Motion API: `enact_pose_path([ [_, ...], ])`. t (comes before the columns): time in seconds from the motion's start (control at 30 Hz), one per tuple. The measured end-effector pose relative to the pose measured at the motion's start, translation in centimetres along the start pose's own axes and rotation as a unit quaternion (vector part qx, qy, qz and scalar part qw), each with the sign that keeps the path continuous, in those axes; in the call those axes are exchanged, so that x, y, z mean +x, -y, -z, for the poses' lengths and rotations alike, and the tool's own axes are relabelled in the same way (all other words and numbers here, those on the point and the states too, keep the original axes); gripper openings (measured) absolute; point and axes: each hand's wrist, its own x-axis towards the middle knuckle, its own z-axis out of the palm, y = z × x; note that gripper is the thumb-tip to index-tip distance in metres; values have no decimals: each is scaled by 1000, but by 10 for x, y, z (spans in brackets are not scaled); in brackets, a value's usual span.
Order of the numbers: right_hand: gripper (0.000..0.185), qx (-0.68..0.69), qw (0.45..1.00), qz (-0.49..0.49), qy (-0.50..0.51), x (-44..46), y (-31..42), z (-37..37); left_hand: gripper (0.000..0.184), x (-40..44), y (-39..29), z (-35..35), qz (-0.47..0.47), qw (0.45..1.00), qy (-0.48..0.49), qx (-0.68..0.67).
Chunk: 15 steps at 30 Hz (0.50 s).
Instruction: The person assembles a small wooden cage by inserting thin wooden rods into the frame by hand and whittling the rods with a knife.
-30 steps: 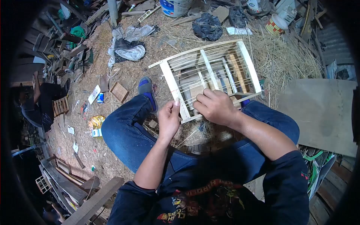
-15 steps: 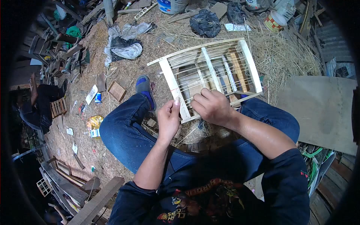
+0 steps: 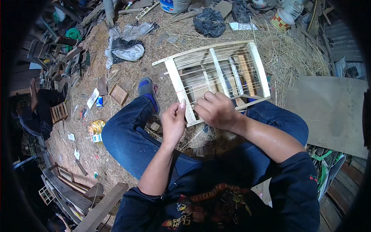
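Note:
A pale wooden frame [image 3: 216,69] strung with several thin rods leans over my lap, between my knees. My left hand [image 3: 174,120] is closed at the near left corner, its thumb up against the frame's left slat. Just to the right, my right hand [image 3: 217,110] is curled in a fist over the near edge, at the ends of the thin rods. What its fingers pinch is hidden under the knuckles. One rod end sticks out past the left slat near the top.
A flat board [image 3: 328,114] lies at the right. Beyond the frame are a black plastic bag [image 3: 209,22] and a bucket [image 3: 282,19]. At the left are a small wooden box [image 3: 118,94] and a seated person [image 3: 36,104] beside a slatted piece.
My right hand has moved slightly left along the near edge, towards my left hand. A rod end now protrudes past the left slat. My left hand has stayed in place.

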Motion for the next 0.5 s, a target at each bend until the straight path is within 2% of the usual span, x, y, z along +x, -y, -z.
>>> enact_pose_path([
  [0.13, 9, 2, 1000, 3, -5, 0, 0, -1, 34, 3, 8, 0, -31, 999, -5, 8],
  [0.5, 8, 6, 1000, 16, -1, -1, -1, -4, 33, 0, -2, -1, -4, 1000, 3, 3],
])
